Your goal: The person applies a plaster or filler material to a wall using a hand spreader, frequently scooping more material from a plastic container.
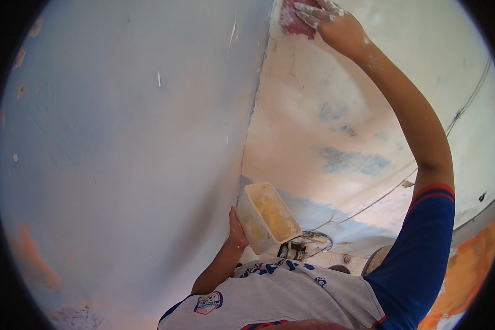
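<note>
My right hand (334, 26), its fingers spotted with white paste, is stretched high against the pale wall. Under its fingers a dark red flat piece (293, 23), smeared white, is pressed to the wall close to the corner; whether it is a sheet, cloth or pad I cannot tell. Low in front of my shirt, my left hand (237, 230) grips the side of a whitish rectangular plastic tub (253, 219). The tub is tilted, and its inside looks yellowish. Most of my left fingers are hidden behind it.
A blue-grey wall (126, 126) stands close on my left, meeting the patchy wall at a vertical corner. A thin cable (371, 204) runs across the right wall. Below the tub are a dark round hoop-like thing (316, 240) and some clutter. Orange paint (470, 269) shows at lower right.
</note>
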